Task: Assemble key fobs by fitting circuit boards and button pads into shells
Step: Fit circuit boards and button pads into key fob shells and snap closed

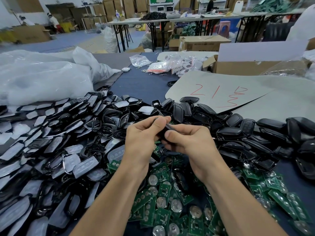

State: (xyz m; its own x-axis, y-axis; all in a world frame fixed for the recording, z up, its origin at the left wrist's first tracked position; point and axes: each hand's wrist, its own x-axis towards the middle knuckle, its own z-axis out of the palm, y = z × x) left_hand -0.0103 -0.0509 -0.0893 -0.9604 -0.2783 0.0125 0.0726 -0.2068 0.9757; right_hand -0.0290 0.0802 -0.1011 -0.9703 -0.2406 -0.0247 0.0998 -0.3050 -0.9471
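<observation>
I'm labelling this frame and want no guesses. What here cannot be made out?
Head view, the only one:
1. The shell pinched by the left hand and right hand: they cover most of it, so its contents are hidden.
2. The circuit boards: both forearms cover part of the pile, and the bottom edge cuts it off.
3. The person at the far left: too small and blurred.

Black shells (238,132); green circuit boards (163,217); grey card (221,82), red scrawl (219,94); dark blue table (139,84).
</observation>
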